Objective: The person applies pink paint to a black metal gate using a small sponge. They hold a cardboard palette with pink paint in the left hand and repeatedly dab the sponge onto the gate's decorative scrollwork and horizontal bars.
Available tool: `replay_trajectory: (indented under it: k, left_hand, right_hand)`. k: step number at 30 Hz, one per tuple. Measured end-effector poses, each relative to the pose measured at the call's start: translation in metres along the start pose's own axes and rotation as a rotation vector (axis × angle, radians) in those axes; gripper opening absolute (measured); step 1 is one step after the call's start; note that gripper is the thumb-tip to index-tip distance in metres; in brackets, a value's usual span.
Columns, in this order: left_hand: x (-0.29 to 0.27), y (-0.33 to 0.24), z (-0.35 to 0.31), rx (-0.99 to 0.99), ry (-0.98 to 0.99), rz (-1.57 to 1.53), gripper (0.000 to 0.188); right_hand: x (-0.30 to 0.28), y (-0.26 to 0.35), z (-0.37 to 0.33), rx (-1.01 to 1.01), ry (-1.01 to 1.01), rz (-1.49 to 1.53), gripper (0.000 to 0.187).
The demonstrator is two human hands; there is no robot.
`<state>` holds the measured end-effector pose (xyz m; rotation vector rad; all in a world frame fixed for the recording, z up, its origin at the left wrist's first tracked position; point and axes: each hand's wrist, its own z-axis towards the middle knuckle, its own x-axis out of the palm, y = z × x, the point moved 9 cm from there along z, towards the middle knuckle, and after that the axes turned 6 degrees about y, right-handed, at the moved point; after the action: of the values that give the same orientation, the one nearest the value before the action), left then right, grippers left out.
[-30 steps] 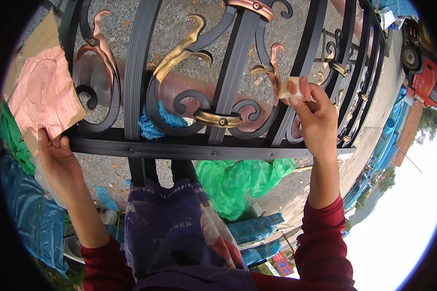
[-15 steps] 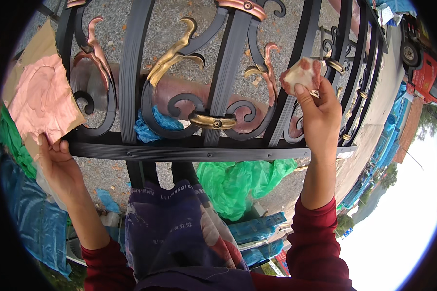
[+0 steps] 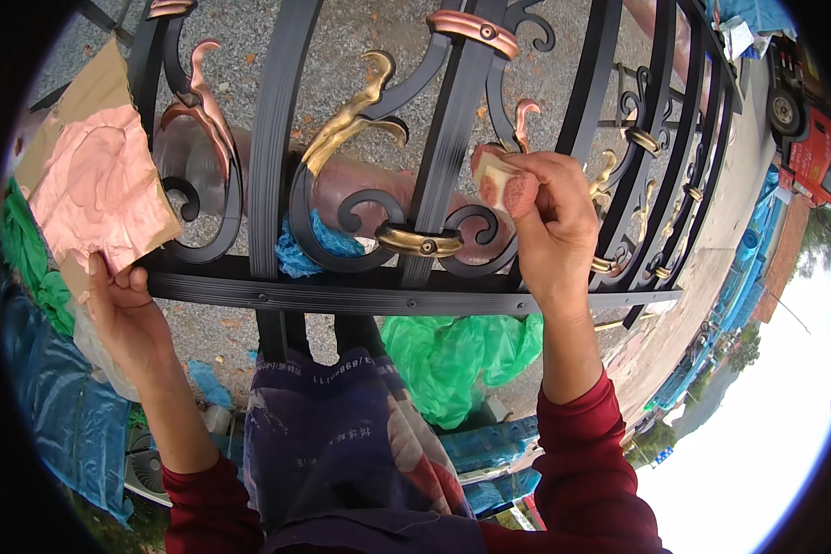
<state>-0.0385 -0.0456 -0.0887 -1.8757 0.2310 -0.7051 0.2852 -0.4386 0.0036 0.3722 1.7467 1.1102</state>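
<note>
My left hand (image 3: pixel 125 309) grips the lower edge of a piece of cardboard (image 3: pixel 97 189) coated with wet-looking copper-pink paint, at the left end of the black metal railing (image 3: pixel 369 293). Between the fingers of my right hand (image 3: pixel 560 222) is a folded sponge (image 3: pixel 506 183), cream with pink paint on its faces. It is in front of the scrollwork, by a leaf ornament (image 3: pixel 526 120) with a copper-pink tip; whether they touch I cannot tell. A second leaf ornament (image 3: pixel 351 115) is gold, and a gold collar (image 3: pixel 420 242) sits lower on the middle bar.
Below the railing lies a green plastic sheet (image 3: pixel 452 355). Blue plastic (image 3: pixel 314 242) shows behind the scrolls, near a wrapped pinkish roll (image 3: pixel 369 194) on the gravel. Blue-wrapped stock (image 3: pixel 69 397) is at the left. A red truck (image 3: pixel 814 148) stands far right.
My right hand has moved left and slightly down with the sponge, from the right-hand bars to the copper-tipped leaf. The view has shifted a little; my left hand still holds the cardboard.
</note>
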Motion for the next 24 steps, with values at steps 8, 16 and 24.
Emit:
replay_trajectory:
  k: [8,16,24]
  left_hand:
    - [0.031,-0.010,-0.006,0.038,-0.126,0.051,0.029]
    - [0.092,-0.028,-0.027,-0.027,-0.091,0.090,0.024]
    - [0.242,0.038,-0.087,-0.416,0.106,-0.065,0.013]
  right_hand:
    - [-0.005,0.003,-0.013,-0.025,-0.093,-0.081,0.015]
    - [-0.034,-0.004,-0.036,0.211,-0.279,0.171,0.017]
    - [-0.017,0.054,-0.044,0.137,-0.275,0.334,0.035]
